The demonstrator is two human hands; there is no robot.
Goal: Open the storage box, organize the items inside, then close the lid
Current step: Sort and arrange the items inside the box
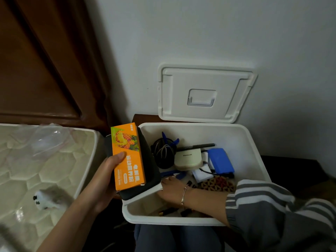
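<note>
**White wall behind, box open at the bed's edge**

White wall [200, 33] fills the background, with a brown headboard [36, 60] to the left. A quilted mattress [45, 170] in clear wrap takes the lower left; its corner ends just beside the box [254, 151], leaving only a narrow gap.

The white box stands on a dark surface [291, 170], its near rim touching the person's knees. Its lid [203, 93] is off and leans upright against the wall behind the far rim. The far right part of the box floor is bare; the things crowd the middle and near side: coiled cables [163, 153], a cream device [188, 159], a blue pack [221, 160] and a patterned piece [218, 184].

The left hand [107, 179] holds an orange carton [127, 155] with a dark pouch [151, 170] behind it, over the box's left rim, thumb pressed on the carton's face. The right hand [172, 188], in a striped sleeve [263, 200], reaches inside the box; its fingers are hidden behind the pouch, so their state cannot be told.

A small plush toy [45, 199] lies on the mattress.
</note>
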